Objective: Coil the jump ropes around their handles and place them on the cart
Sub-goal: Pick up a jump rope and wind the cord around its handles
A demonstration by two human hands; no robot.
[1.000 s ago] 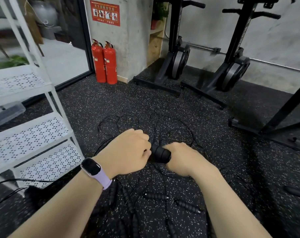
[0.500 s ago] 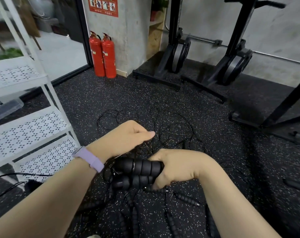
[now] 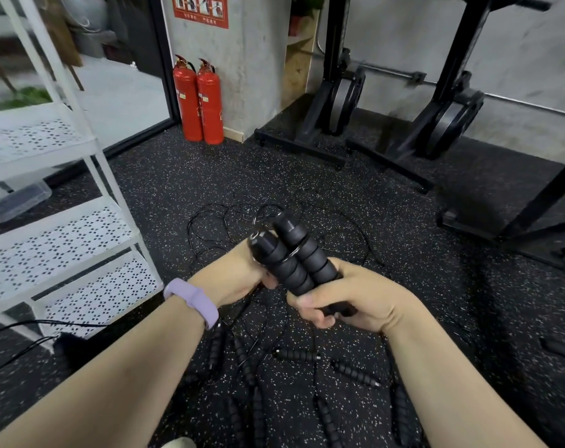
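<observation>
Two handles (image 3: 290, 257) gripped upright between both hands.

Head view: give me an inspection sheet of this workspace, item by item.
Surface: black speckled rubber floor.
Job's things: two black jump rope handles held side by side, one rope turn around them; white perforated cart on the left.
Clutter: more jump rope handles and tangled ropes loose on the floor.
Hands: right hand grips the paired handles; left hand beside them, grip unclear.
Cables: thin black cable under the cart.
Surroundings: two red fire extinguishers, black exercise machines.
</observation>
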